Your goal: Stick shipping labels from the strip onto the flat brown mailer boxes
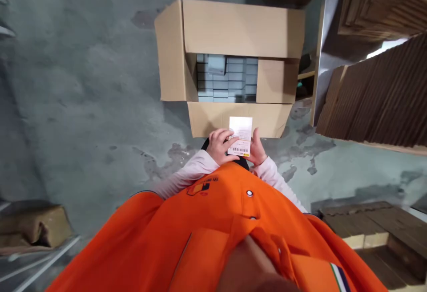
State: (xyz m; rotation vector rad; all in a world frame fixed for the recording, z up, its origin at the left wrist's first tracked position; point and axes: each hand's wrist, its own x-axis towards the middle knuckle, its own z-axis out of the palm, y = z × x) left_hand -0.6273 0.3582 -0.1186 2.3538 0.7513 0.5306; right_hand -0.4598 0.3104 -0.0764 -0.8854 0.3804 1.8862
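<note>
I hold a small white paper label (240, 134) with a barcode along its near edge, just in front of my orange shirt. My left hand (220, 145) curls over its left side, fingers closed on it. My right hand (257, 148) grips its right edge. Beyond the label an open cardboard box (233, 29) sits on the grey floor, its flaps spread, filled with several rows of small grey-blue boxes (227, 78).
Stacks of flat brown cardboard (380, 100) lean at the right. A wooden pallet (373, 225) lies at the lower right. A brown block (33, 227) rests at the lower left. Stained concrete floor (83, 83) spreads to the left.
</note>
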